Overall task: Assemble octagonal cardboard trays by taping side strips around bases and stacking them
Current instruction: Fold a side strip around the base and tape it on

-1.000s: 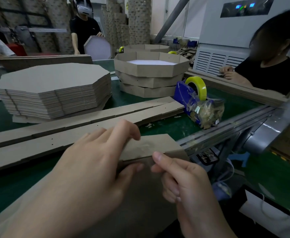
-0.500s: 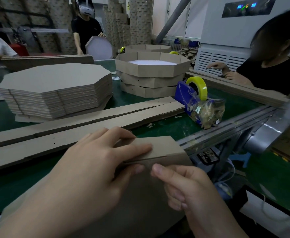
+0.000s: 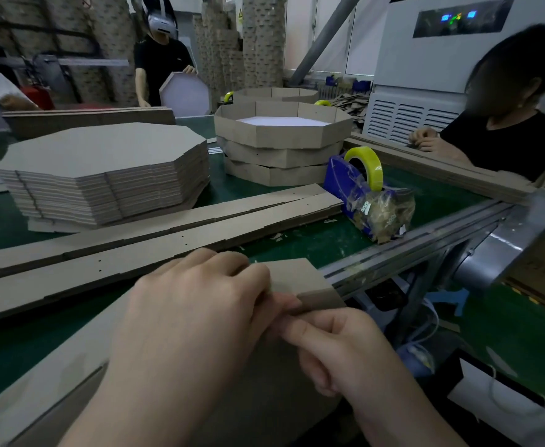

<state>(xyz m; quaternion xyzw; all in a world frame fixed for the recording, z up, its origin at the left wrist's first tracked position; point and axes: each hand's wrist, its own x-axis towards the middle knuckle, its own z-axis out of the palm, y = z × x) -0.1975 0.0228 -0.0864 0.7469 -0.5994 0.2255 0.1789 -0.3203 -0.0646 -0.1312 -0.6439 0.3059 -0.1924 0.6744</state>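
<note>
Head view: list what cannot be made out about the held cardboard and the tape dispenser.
- Cardboard piece: left hand and right hand cover the joint, so any tape there is unseen; its near part is cut off by the bottom edge.
- Tape dispenser: crumpled plastic wrap hides its cutter.
- Stacked trays: the top one hides the lower ones' insides.

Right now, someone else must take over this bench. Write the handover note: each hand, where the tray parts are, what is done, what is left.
Left hand: fingers curled over the top edge of the side strip, holding it against the base at the near table edge.
Right hand: pinches the same strip at its fold.
Parts: stack of flat bases far left; loose strips across the middle; tape dispenser at right.
Done: three finished trays stacked behind the dispenser.
Left: no tape shows on the strip in hand; tape it, finish wrapping, stack the tray.
</note>
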